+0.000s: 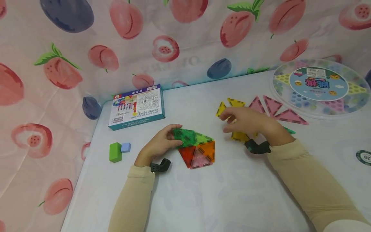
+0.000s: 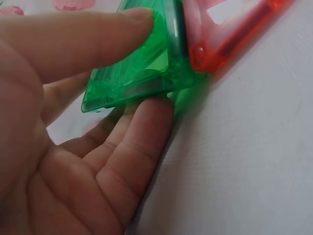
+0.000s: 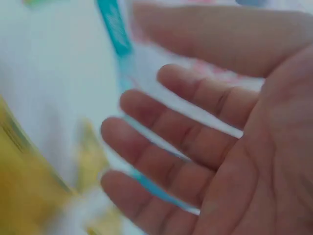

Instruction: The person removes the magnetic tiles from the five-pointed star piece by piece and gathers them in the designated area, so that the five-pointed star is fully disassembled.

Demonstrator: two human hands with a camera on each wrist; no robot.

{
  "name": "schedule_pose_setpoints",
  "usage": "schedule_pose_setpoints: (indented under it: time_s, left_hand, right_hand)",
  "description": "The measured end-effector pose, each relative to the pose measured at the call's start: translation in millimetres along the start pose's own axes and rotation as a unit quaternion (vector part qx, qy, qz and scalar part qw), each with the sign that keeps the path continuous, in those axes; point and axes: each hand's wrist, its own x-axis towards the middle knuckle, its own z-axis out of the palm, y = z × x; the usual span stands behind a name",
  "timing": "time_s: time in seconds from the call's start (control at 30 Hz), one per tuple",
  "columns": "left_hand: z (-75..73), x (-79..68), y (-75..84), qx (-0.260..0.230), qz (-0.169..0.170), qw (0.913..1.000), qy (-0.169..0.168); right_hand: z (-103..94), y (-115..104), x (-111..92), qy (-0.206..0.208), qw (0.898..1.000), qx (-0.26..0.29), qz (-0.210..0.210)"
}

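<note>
My left hand (image 1: pixel 160 140) pinches a translucent green magnetic tile (image 1: pixel 186 138), thumb on top and fingers beneath in the left wrist view. That tile sits against a light green triangle tile (image 1: pixel 204 138). Red (image 1: pixel 186 154), orange (image 1: pixel 208 150) and pink (image 1: pixel 200 160) triangle tiles fan out just below them on the table. Over a group of yellow triangle tiles (image 1: pixel 236 102) hovers my right hand (image 1: pixel 250 120), its fingers spread and slightly bent. The right wrist view shows its palm holding nothing, with a blurred yellow tile (image 3: pixel 29 186) beside the fingertips.
Several pink triangle tiles (image 1: pixel 291 116) lie right of the yellow ones, near a round clear game case (image 1: pixel 318 111). A boxed bead set (image 1: pixel 137 108) stands at the back left. Green (image 1: pixel 115 152) and blue (image 1: pixel 126 147) blocks sit left; a round chip (image 1: pixel 364 158) lies far right.
</note>
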Motion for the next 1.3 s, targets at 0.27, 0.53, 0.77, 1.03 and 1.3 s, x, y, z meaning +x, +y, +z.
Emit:
schedule_pose_setpoints:
  time_s: [0.27,0.53,0.77,1.03,1.3]
  left_hand:
    - [0.3,4.6,0.4,0.012,-0.001,0.9961,0.088]
    - [-3.6,-0.6,0.8,0.065,-0.001,0.9934,0.094]
    - [-1.6,-13.2,15.4,0.092,-0.019,0.9953,-0.021]
    - [-5.5,-16.4,11.8,0.108,-0.03,0.9914,-0.067]
    - [-16.0,-20.0,15.2,0.082,-0.017,0.9922,-0.092]
  right_hand:
    - [39.4,-18.4,11.6,-0.091,0.995,0.018,-0.042]
    - [53.1,-31.9,11.6,-0.185,0.973,0.116,-0.075]
    - [66.1,-33.9,27.3,-0.031,0.986,0.143,-0.074]
    - [91.2,-46.7,52.9,0.015,0.987,0.155,-0.046]
    - [92.7,-50.2,57.9,0.032,0.985,0.166,-0.042]
